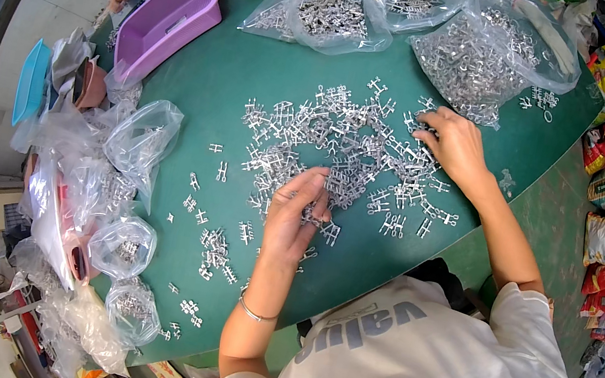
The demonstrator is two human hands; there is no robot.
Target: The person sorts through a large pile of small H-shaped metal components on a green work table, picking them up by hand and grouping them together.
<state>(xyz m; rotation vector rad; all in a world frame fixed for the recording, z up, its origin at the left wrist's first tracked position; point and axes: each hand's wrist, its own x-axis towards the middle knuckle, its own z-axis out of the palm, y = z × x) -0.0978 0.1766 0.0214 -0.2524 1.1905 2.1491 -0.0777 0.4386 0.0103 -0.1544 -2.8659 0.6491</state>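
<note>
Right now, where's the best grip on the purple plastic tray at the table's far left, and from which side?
Grip the purple rectangular plastic tray by the long raised rim on its open, table-facing side, coming from above. It stands open side up, almost empty, with bare green tabletop beside that edge; clear bags crowd its near end. The left hand is probably nearer.

Bare green counter [256, 84] lies between the purple tray [169, 18] and the heap of metal clips [343, 143], wide enough for a hand to pass; the far edge is walled by clear bags of parts [324, 19], touching one another; the left edge is crowded with crumpled bags [138, 136] and small filled ones [123, 245]; loose clips [215, 250] dot the near left; right of the heap, a strip of counter stays open by the right hand [452, 143]; the left hand [294, 216] rests on the heap's near edge.
</note>
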